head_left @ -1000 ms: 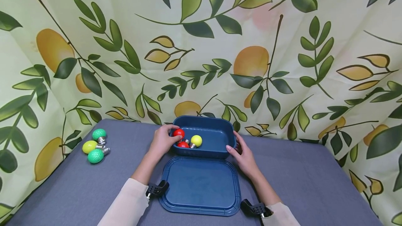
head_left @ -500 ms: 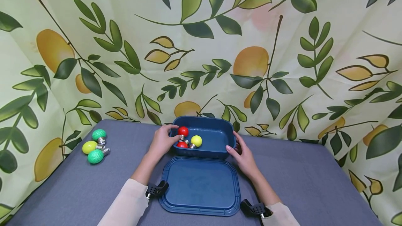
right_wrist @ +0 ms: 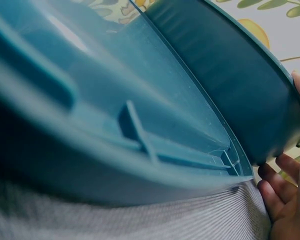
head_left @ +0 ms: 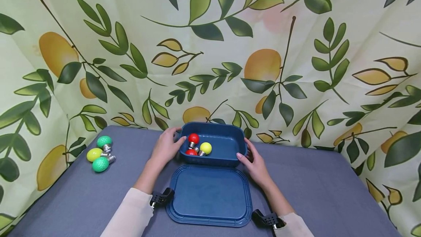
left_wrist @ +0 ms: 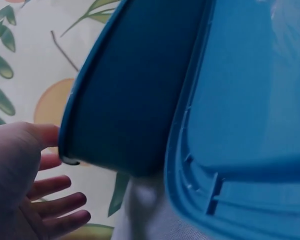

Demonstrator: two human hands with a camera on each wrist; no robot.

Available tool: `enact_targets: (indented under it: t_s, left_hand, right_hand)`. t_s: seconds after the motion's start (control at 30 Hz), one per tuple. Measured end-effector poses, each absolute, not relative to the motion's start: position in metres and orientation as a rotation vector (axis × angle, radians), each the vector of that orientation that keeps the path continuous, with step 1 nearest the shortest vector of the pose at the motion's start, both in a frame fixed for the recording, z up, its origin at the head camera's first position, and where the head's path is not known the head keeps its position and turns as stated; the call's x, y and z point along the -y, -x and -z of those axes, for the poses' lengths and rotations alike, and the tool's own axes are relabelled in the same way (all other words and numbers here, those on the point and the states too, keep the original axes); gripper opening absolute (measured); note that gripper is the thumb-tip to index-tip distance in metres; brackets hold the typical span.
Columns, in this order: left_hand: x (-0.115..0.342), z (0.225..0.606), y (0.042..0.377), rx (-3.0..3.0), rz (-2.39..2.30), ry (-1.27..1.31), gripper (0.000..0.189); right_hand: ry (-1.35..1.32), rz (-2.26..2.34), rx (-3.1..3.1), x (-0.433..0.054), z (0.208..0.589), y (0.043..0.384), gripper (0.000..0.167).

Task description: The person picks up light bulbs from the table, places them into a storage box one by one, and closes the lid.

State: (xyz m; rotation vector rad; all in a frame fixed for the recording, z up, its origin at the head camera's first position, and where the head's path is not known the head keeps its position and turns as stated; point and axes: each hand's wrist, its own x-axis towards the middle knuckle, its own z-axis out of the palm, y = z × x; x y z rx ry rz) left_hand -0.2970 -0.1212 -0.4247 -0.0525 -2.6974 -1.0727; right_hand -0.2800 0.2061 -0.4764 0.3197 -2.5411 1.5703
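Observation:
A dark blue plastic box (head_left: 227, 143) stands on the table with two red bulbs (head_left: 193, 138) and a yellow bulb (head_left: 205, 147) in its left part. At the box's left end is my left hand (head_left: 164, 146); in the left wrist view its fingers are fairly straight and spread, the thumb at the rim, and nothing is held. My right hand (head_left: 255, 162) holds the box's right end, thumb at the rim and fingers against the outer wall in the right wrist view. In front of the box lies a blue lid (head_left: 210, 195).
On the table's left side lie two green bulbs (head_left: 100, 164) and another yellow bulb (head_left: 94, 154), close together. A leaf-patterned cloth (head_left: 210, 61) hangs behind and beside the grey table (head_left: 306, 185). Black bands with cameras sit on both wrists.
My left hand has let go of the upper red bulb and drawn back left to the box's edge. That bulb now rests inside, slightly further right. The right hand has kept its place.

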Motion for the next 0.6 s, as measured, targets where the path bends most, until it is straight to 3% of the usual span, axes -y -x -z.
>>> enact_targets:
  t_s: [0.6]
  left_hand:
    - [0.146,0.429,0.276,2.717,0.967,0.037,0.051]
  right_hand:
    - [-0.324,-1.604,2.534,-0.208,0.478,0.281,0.069]
